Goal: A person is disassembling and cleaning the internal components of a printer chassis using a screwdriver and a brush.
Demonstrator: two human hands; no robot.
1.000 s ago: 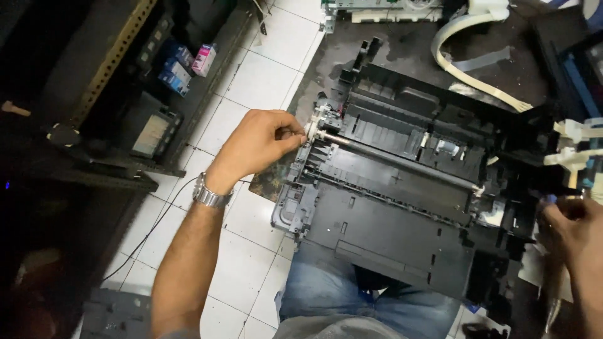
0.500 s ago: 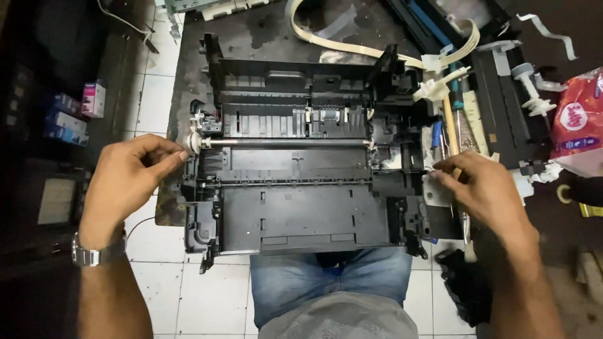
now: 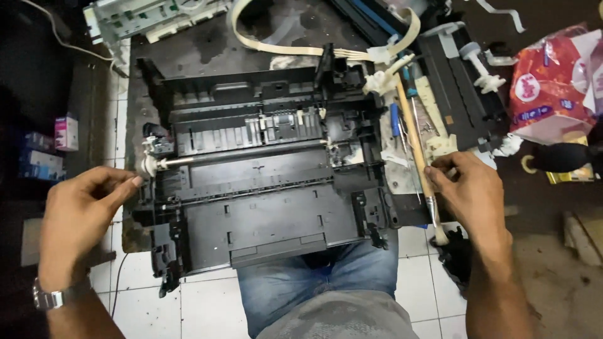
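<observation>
The black printer chassis (image 3: 264, 182) lies stripped of its covers on the floor, across a dirty dark mat and white tiles, its near edge over the person's jeans-clad knee. The left hand (image 3: 81, 216) sits at the chassis's left end, thumb and forefinger drawn close together just beside the white gear (image 3: 149, 166) that caps the metal roller shaft (image 3: 245, 153); the fingertips look a hair short of the gear, so nothing is gripped. The right hand (image 3: 468, 191) rests at the right edge of the chassis, fingers curled loosely with the tips on a wooden-handled brush (image 3: 418, 150) lying aslant there; whether it truly pinches the handle I cannot tell.

Judging from this, the shaft's end is the work in hand. It would go best with the chassis braced from the right while the left takes the gear squarely by its rim and works it along the shaft's line, not sideways, since the plastic clips around it look thin and brittle.

The chassis is matt moulded plastic, ribbed and slotted, dusty in its hollows. The shaft is smooth, bright and slender. A pale flat ribbon cable (image 3: 282, 47) loops stiffly near the far edge, blue-handled screwdrivers (image 3: 394, 119) lie by the brush, and a crumpled red plastic bag (image 3: 553, 85) sits toward the far right corner
</observation>
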